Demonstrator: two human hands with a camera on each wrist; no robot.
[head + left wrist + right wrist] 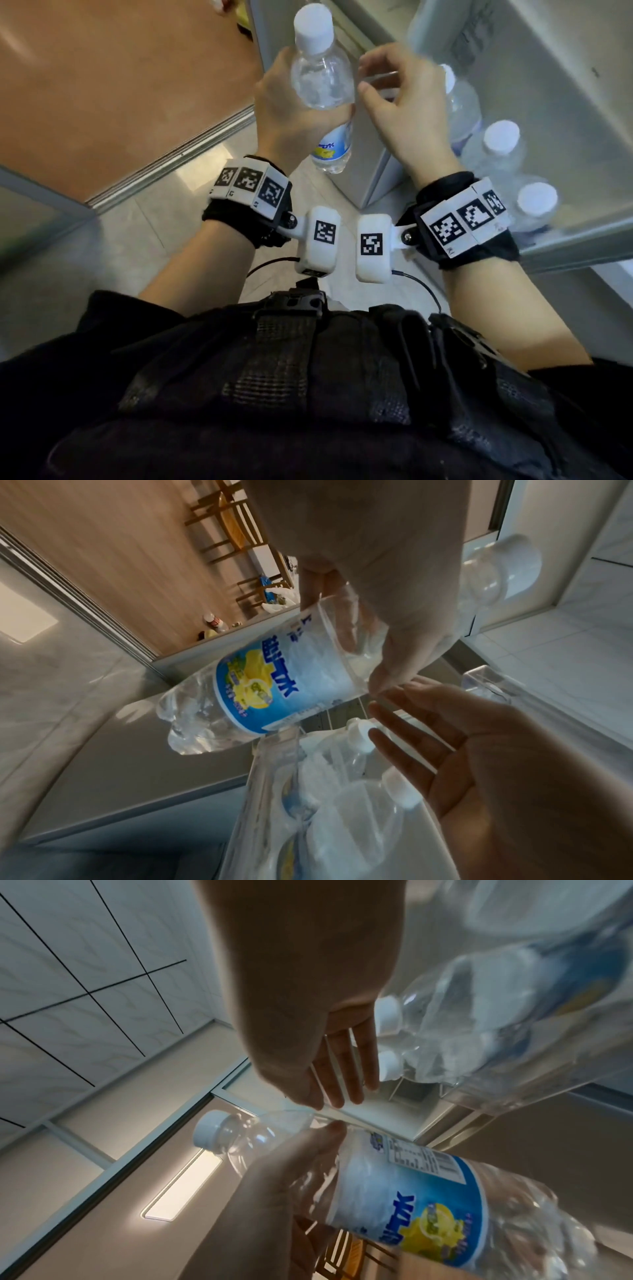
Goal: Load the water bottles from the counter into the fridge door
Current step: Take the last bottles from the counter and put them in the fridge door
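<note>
The head view alone shows the person's dark vest (308, 394) nearest the camera, then both wrists with their white marker bands. Above them, the left hand (291, 113) grasps a water bottle (322, 78) around its middle, fingers and thumb wrapped on the clear body just above the label. The bottle stands almost upright in the air, white cap on top. The right hand (407, 113) is just beside the bottle, fingers loosely bent and holding nothing; I cannot tell if the fingertips touch it.

The left wrist view shows the blue and yellow label (274, 685) clearly, and the right palm (479, 764) spread with fingers apart. The right wrist view shows the barcode side of the label (421, 1156).

Farther, to the right, at least 3 bottles (501, 144) with white caps stand in the clear shelf of the fridge door (582, 219).
</note>
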